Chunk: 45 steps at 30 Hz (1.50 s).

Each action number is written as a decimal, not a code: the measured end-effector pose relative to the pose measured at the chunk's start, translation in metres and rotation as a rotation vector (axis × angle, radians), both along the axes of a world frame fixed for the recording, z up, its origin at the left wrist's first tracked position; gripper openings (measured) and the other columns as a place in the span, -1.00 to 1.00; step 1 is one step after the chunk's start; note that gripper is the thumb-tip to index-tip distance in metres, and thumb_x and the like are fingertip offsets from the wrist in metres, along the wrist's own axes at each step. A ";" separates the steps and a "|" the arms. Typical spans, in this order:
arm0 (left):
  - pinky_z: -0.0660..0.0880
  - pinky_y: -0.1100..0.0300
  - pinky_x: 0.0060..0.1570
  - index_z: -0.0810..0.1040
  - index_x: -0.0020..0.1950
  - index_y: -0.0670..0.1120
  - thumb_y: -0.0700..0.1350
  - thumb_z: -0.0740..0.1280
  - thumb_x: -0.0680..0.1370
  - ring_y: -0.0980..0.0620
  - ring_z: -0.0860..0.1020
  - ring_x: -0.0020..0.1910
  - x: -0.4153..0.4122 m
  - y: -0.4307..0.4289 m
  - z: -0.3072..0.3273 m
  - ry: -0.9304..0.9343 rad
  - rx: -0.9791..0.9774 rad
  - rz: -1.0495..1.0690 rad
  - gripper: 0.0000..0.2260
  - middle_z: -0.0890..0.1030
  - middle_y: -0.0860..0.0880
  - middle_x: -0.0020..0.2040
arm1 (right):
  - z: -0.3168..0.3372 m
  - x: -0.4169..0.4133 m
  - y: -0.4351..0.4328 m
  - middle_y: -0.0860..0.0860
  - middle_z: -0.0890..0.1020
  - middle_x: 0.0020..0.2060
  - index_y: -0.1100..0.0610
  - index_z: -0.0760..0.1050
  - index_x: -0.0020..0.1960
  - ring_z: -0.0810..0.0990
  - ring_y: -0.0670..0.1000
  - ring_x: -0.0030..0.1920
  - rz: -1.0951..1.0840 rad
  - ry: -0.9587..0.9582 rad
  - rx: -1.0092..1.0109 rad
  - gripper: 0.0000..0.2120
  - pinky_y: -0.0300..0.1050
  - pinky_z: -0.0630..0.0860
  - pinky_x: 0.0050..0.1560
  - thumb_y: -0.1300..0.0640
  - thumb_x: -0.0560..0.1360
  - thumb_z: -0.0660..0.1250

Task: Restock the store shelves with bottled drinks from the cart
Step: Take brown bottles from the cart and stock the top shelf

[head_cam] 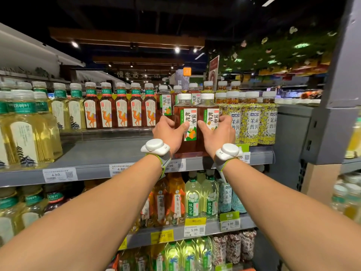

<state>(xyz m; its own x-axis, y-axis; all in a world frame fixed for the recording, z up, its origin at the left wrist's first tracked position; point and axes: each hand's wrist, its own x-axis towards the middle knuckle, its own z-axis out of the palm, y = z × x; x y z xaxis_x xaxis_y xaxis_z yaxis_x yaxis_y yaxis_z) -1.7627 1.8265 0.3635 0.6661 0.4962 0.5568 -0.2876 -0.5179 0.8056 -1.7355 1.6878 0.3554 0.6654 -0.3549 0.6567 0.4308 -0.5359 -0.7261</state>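
Two brown tea bottles with white caps and white-green labels stand side by side at the front edge of the grey top shelf (117,153). My left hand (169,132) grips the left bottle (185,114), thumb across its label. My right hand (216,133) grips the right bottle (210,112) the same way. More bottles of the same tea stand behind them. The cart is out of view.
Camel-label brown bottles (121,112) and pale yellow tea bottles (29,130) fill the shelf to the left, with a bare strip in front of them. Yellow floral bottles (254,122) stand right. A grey upright post (336,94) bounds the shelf. Lower shelves hold several other drinks.
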 end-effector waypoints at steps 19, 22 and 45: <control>0.54 -0.01 0.16 0.57 0.15 -0.11 0.11 0.55 0.46 -0.06 0.60 0.10 -0.006 -0.017 0.000 0.048 0.021 -0.060 -0.59 0.66 -0.05 0.06 | -0.005 -0.005 -0.014 0.18 0.49 0.22 0.23 0.38 0.28 0.49 0.22 0.21 -0.088 0.013 -0.067 -0.45 0.06 0.41 0.12 -0.13 0.52 0.44; 0.53 -0.01 0.20 0.53 0.23 -0.10 0.14 0.50 0.50 -0.05 0.59 0.13 -0.018 -0.016 0.000 0.061 0.024 -0.088 -0.55 0.64 -0.05 0.12 | -0.009 -0.018 -0.013 0.14 0.49 0.19 0.19 0.37 0.24 0.51 0.21 0.16 -0.093 -0.023 -0.036 -0.53 0.05 0.42 0.04 -0.11 0.54 0.41; 0.57 -0.07 0.07 0.61 0.03 -0.11 -0.12 0.36 0.58 -0.18 0.65 -0.03 -0.169 0.052 -0.228 0.400 -0.074 -0.008 -0.91 0.70 -0.15 -0.07 | -0.244 -0.156 0.084 0.07 0.64 -0.12 0.13 0.46 0.06 0.59 0.17 -0.03 0.303 0.359 -0.012 -0.74 0.05 0.45 -0.05 -0.06 0.58 0.35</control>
<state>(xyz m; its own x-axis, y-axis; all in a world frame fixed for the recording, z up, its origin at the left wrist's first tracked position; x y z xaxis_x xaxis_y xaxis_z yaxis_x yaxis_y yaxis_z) -1.9319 1.8780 0.1350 0.8268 0.5194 0.2160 0.0524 -0.4533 0.8898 -1.8911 1.7720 0.1109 0.9237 -0.1030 0.3691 0.2921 -0.4342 -0.8521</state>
